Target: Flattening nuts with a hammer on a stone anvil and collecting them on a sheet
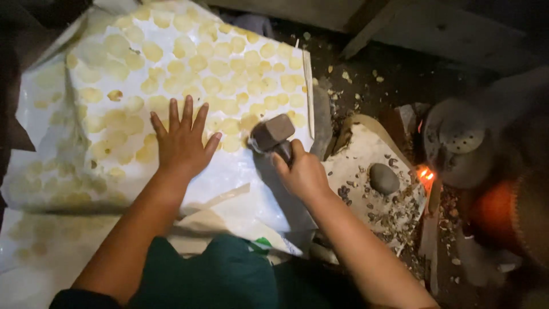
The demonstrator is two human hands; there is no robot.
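Note:
My left hand (182,144) lies flat, fingers spread, on a white plastic sheet (240,171) covered with several flattened pale yellow discs (211,68). My right hand (303,174) grips the handle of a small hammer with a blocky dark metal head (273,133). The hammer head hovers just right of my left hand, over the sheet near a yellow disc (231,143). Both forearms reach in from the bottom of the view.
A flat stone slab (366,151) with a grey round pebble (384,178) and nut-shell debris lies to the right. Embers glow (426,174) beside a perforated metal lid (457,140) and an orange pot (494,214). More white sheets (34,240) lie at left.

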